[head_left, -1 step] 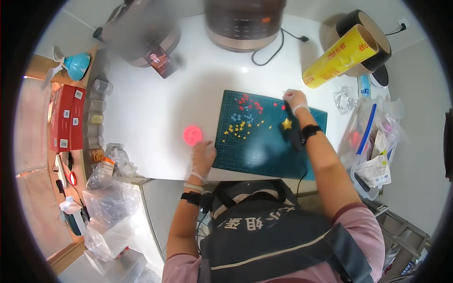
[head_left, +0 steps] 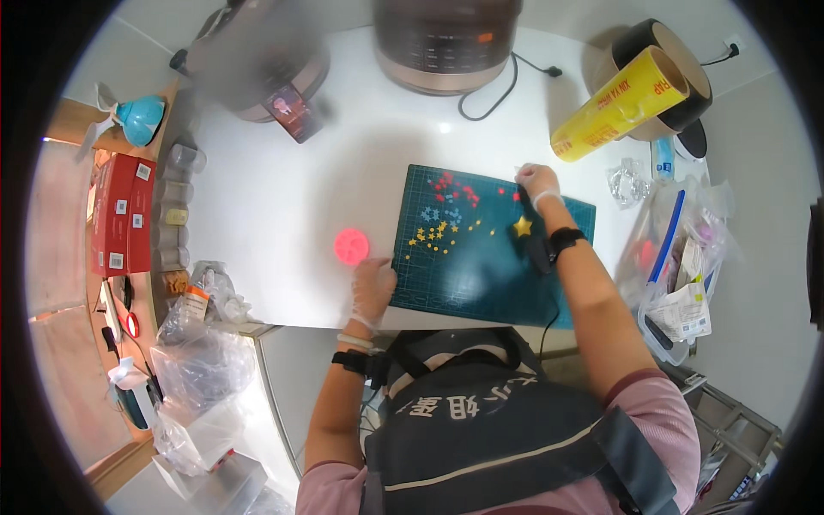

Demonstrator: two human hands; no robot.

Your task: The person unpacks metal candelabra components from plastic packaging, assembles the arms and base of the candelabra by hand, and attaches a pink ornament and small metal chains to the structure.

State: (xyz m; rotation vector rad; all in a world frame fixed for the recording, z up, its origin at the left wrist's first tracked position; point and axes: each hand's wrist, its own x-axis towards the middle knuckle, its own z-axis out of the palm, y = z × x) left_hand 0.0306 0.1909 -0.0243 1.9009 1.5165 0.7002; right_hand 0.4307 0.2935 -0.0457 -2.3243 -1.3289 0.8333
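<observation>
A dark green cutting mat (head_left: 463, 283) lies on the white table. On it are scattered small red (head_left: 448, 182), blue (head_left: 432, 213) and yellow (head_left: 433, 232) pieces, several of them stars, and a larger gold star (head_left: 521, 227) near my right wrist. In a clear glove, my left hand (head_left: 373, 290) is closed at the mat's left edge, fingertips on that edge. My right hand (head_left: 538, 182), also gloved, is closed at the far edge; its fingertips are partly hidden. A round pink mould (head_left: 351, 246) sits just beyond my left hand, apart from the mat.
Two brown cookers (head_left: 442, 51) (head_left: 257, 69) stand at the back, a phone (head_left: 293, 116) leaning on the left one. A yellow roll of wrap (head_left: 614, 107) tilts at the back right. Crumpled plastic (head_left: 628, 182) and a filled clear bin (head_left: 678, 292) are at right.
My left hand has shifted slightly right against the mat's edge. The right hand and the small pieces look nearly the same.
</observation>
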